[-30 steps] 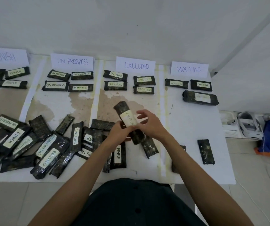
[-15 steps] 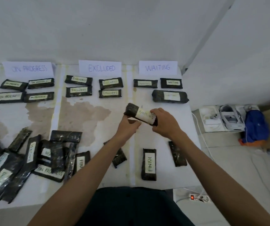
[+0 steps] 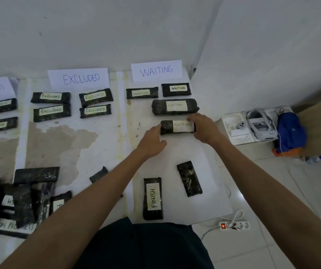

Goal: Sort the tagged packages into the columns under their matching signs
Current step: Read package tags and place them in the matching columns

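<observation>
WAITING package (image 3: 178, 127) lies third row under WAITING sign (image 3: 156, 70). Right hand (image 3: 204, 129) fingers pinch its right end; left hand (image 3: 151, 142) fingertips, relaxed, touch its left end.

Glossy plastic-wrapped packages (image 3: 178, 127) (paper tags (image 3: 182, 126)), matt paper signs (image 3: 156, 70).

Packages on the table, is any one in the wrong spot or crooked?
A FINISH package lies in the column under the WAITING sign, so tag and sign do not match. Beside it a package with no tag showing lies tilted. The WAITING package in the right hand fits there.
</observation>
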`<state>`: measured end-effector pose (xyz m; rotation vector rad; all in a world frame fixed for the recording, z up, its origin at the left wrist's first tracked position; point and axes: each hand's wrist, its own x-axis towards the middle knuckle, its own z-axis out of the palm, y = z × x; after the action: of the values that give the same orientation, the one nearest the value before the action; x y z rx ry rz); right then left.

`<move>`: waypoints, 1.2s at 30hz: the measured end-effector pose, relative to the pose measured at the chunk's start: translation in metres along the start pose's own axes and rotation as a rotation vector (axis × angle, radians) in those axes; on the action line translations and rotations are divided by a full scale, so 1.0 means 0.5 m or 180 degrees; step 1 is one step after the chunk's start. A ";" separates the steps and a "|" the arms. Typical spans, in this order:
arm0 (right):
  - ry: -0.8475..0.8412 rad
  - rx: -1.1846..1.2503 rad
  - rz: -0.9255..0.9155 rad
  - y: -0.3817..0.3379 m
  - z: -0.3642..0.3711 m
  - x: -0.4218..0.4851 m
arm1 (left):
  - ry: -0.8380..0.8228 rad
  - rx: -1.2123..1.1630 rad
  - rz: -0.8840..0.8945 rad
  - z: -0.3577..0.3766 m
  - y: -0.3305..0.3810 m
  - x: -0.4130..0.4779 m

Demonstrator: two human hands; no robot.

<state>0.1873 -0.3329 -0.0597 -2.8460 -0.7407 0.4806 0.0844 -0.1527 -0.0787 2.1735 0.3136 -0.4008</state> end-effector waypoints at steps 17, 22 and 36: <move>-0.0372 0.0116 0.1113 -0.111 0.097 -0.213 | -0.0162 0.0775 0.0258 0.027 -0.094 -0.172; -0.0327 0.0192 0.1136 -0.152 0.150 -0.281 | -0.0195 0.0752 0.0254 0.035 -0.104 -0.205; -0.0352 0.4795 0.1971 -0.186 0.081 -0.274 | -0.0341 -0.0536 -0.0079 0.029 -0.042 -0.250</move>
<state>0.0186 -0.3179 -0.0395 -1.5023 0.4508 0.7895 -0.0404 -0.1621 -0.0528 1.9779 0.3038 -0.4855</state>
